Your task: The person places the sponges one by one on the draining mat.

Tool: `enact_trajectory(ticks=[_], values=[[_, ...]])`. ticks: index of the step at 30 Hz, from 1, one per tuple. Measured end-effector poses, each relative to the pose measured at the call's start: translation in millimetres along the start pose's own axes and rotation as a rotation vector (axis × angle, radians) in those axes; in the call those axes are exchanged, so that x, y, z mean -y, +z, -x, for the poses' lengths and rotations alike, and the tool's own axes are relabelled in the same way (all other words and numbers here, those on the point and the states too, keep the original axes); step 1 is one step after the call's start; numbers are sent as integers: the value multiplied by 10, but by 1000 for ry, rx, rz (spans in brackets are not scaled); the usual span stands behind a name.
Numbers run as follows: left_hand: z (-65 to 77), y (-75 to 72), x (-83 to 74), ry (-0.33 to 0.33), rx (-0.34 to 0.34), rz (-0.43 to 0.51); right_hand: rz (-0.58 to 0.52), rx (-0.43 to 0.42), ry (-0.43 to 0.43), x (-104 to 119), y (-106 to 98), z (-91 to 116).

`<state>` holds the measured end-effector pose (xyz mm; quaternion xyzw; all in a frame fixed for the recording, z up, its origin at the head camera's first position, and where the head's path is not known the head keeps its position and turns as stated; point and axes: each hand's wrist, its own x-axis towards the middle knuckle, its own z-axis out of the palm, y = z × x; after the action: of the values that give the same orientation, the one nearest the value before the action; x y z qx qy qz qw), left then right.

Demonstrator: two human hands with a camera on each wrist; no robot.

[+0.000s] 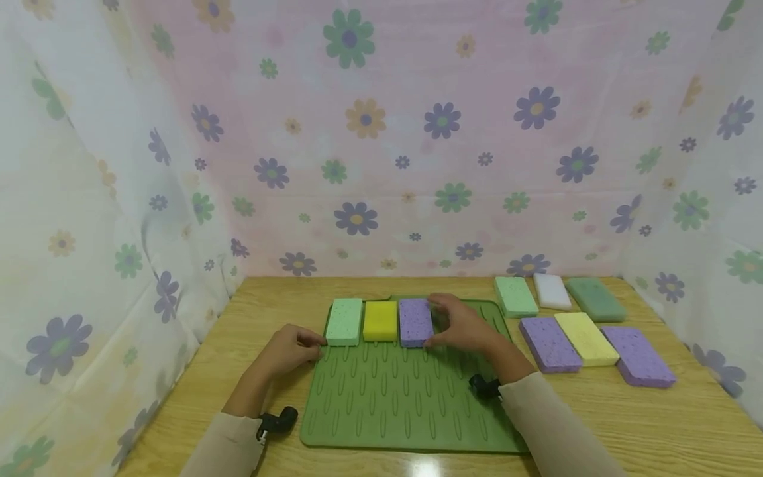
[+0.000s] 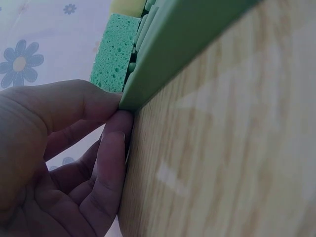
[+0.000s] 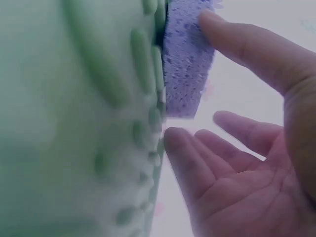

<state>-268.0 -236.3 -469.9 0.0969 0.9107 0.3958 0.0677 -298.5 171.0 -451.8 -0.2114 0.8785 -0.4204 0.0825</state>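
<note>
Three sponges stand side by side along the far end of a green mat (image 1: 411, 414) as you work at a wooden table (image 1: 673, 430): a mint one (image 1: 344, 322) at left, a yellow one (image 1: 380, 322) in the middle and a purple one (image 1: 415, 323) at right. Your left hand (image 1: 287, 348) pinches the mat's left edge between thumb and finger, near the mint sponge. Your right hand (image 1: 463, 324) is spread at the purple sponge's right side, its thumb by the near end; the right wrist view shows the other fingers apart from it. To your right, six more sponges lie on the table, a pale green (image 1: 516, 297), a white (image 1: 552, 291) and a dark green (image 1: 596, 299) behind two purple ones flanking a pale yellow (image 1: 587, 339). A flowered curtain (image 1: 393, 152) hangs behind.
</note>
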Motion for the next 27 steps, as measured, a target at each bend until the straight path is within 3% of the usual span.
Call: enact_trajectory(ticks=[10,20,27], values=[[-59,34,-18,28,11,20,-17,-11,-62,25,-265,232],[-90,75,-55,41,21,11,118,-67,-43,-40,-490,512],[-9,44,-20,-19,-13,-9,131,-74,-56,-146,-553,668]])
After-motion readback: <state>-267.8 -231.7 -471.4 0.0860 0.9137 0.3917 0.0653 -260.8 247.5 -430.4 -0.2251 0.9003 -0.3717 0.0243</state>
